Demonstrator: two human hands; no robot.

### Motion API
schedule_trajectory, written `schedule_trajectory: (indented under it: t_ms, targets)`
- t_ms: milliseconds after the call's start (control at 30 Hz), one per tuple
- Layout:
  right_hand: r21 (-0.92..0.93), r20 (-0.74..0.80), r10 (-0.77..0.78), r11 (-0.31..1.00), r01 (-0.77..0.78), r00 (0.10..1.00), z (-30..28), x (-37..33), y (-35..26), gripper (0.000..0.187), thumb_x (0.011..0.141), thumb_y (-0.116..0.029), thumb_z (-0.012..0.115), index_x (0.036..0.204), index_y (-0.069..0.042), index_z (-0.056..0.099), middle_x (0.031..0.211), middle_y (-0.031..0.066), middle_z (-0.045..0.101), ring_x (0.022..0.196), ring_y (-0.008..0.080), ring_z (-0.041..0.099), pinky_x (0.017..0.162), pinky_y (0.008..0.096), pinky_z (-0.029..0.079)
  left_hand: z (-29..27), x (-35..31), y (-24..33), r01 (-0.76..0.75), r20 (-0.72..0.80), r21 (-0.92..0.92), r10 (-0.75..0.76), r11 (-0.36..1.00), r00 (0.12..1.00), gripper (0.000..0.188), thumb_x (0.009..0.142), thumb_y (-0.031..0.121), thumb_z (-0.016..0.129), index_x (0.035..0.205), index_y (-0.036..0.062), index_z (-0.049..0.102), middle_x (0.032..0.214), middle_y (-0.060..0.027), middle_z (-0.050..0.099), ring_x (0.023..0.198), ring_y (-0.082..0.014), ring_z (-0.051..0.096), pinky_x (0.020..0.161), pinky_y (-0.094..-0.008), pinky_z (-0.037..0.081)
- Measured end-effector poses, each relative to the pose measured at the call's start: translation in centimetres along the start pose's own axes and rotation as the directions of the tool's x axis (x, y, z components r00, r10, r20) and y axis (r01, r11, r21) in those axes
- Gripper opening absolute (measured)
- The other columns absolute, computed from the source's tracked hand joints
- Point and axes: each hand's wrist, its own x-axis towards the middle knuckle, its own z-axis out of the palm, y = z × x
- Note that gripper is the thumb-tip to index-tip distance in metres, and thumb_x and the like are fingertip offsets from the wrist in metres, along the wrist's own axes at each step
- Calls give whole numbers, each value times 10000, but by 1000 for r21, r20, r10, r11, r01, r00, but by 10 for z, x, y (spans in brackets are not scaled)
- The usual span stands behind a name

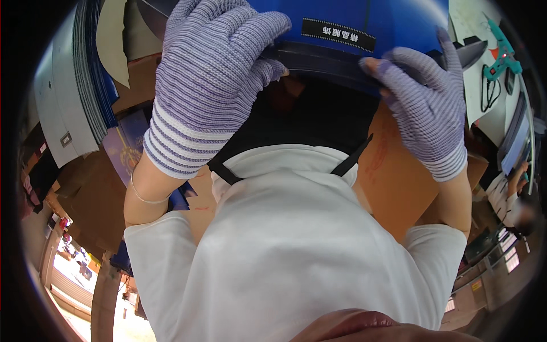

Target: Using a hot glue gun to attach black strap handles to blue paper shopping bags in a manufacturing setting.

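Head cam: purple-striped knit-gloved L hand pinches near edge of glossy blue panel, fingers narrow; matching gloved R hand at same edge, grip can't tell. Panel's btwn & beyond both hands' fingers. Teal glue gun well R of R fingers.

A black label with white characters between dotted edges stands on the blue panel.

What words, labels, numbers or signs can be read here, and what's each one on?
Black strip label on the blue panel: pale characters, upside down, sharp enough to read; not copied out here.
Small dark label on the pale grey panel at left: too small to read.
Red marks on the brown cardboard: too faint to read.
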Motion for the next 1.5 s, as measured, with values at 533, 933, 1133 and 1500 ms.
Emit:
schedule_trajectory:
  t_ms: [533,933,1133,1500]
  targets:
    - [-41,-38,-1,999,-1,999,-6,-14,16,491,660,-68,770,1126,-212,706,1051,54,646,1018,268,610,1076,554,360,5,-2,9,353,56,-274,-351,894,934,558,686,81,808,1208,91,611,934,-52,661,987,-251,626,1091,-460,378]
    - [-53,116,-113,991,120,987,-36,-29,64,509,700,18,686,1174,-157,625,1224,21,664,1194,266,584,1112,583,295,-31,-5,-50,-88,82,-91,95,992,992,383,717,-67,696,1072,71,668,1212,-92,646,1288,-319,510,1177,-508,221]
    - [246,-857,-170,694,677,486,44,28,77,241,698,-105,693,938,-118,679,1093,45,676,1102,318,561,997,633,376,-46,24,-49,-291,225,102,263,951,938,252,756,-72,650,973,53,677,1063,-87,677,1193,-322,565,1123,-465,340]
    - [-51,-113,146,987,-153,983,-21,5,51,368,729,10,697,1080,-95,666,1155,106,632,1076,313,578,967,383,457,-31,37,-30,22,31,131,-27,991,999,197,703,7,698,891,61,683,999,-87,636,1039,-297,577,928,-383,480]
